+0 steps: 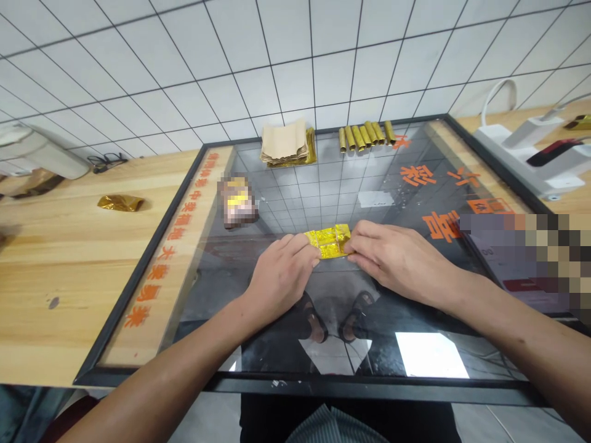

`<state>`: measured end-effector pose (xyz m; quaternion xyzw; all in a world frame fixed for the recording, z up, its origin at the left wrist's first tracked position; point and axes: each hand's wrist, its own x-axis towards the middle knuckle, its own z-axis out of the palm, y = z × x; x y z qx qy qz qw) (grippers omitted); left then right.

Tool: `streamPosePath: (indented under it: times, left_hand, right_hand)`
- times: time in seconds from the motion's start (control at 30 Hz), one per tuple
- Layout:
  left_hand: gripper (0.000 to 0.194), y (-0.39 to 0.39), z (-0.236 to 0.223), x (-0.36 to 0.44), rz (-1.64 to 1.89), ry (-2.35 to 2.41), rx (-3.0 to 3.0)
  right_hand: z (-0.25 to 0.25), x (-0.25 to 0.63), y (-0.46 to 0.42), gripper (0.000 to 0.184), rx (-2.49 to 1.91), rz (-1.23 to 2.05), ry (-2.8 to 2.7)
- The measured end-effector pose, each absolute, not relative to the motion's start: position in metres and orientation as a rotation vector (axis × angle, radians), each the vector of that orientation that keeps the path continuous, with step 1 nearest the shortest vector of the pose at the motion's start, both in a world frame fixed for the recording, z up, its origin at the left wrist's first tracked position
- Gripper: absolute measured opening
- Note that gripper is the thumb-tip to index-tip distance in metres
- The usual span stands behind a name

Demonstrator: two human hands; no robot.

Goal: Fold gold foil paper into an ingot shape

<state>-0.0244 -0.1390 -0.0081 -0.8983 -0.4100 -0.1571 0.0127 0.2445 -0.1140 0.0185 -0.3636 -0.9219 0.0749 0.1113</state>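
Note:
A folded piece of gold foil paper [329,241] lies on the glass tabletop in the middle of the view. My left hand [281,277] presses on its left end, and my right hand [397,258] pinches its right end between thumb and fingers. Straight ahead, a stack of tan paper sheets with gold foil beneath [285,143] sits near the far edge. To its right stands a row of several rolled gold tubes [367,133]. A pixelated object [237,202] lies left of my hands, its details hidden.
The black-framed glass table top [323,384] sits on a wooden table with orange characters along its strips. A crumpled gold wrapper [120,202] and eyeglasses [107,162] lie on the wood at left. A white power strip [530,154] sits at far right, beside a pixelated patch.

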Motion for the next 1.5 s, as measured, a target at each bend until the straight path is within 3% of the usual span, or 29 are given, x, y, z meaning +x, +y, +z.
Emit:
streamPosePath:
  times: [0.17, 0.33, 0.83, 1.5]
  left_hand:
    - [0.031, -0.139, -0.007, -0.024, -0.515, -1.273, -2.789]
    - [0.03, -0.14, -0.005, -0.023, -0.536, -1.268, -2.785]
    - [0.026, -0.141, -0.002, -0.021, -0.479, -1.364, -2.81]
    - [0.019, -0.144, 0.004, -0.01, -0.609, -1.875, -2.773]
  right_hand:
    - [0.02, 0.245, -0.112, 0.032, -1.009, 0.116, -2.74]
    - [0.019, 0.245, -0.111, 0.031, -0.926, 0.043, -2.775]
    - [0.011, 0.242, -0.109, 0.025, -0.979, 0.51, -2.543]
    - [0.015, 0.221, -0.115, 0.022, -1.324, 0.484, -2.45]
